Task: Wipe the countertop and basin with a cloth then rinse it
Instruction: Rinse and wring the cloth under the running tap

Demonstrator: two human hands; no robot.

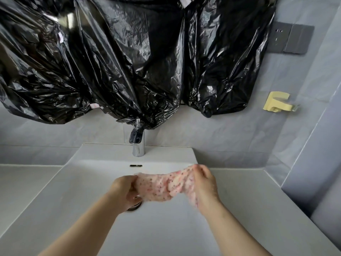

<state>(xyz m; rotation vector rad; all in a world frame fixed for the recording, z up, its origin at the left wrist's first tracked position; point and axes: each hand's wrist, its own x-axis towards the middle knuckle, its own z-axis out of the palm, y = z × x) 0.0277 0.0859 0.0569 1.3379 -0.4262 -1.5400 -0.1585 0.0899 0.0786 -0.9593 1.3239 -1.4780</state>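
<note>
A pink speckled cloth (162, 185) is stretched between both hands above the white basin (77, 182). My left hand (125, 191) grips its left end and my right hand (204, 183) grips its right end, bunched. The drain (135, 206) shows partly under my left hand. A chrome tap (138, 145) stands at the back of the basin; I see no water running from it. The white countertop (249, 191) lies on both sides of the basin.
Black plastic sheeting (129, 61) covers the wall above the tap and hangs down onto it. A yellow wall holder (276, 102) and a grey socket plate (291, 39) sit on the right wall. The grey tiled wall closes in at the right.
</note>
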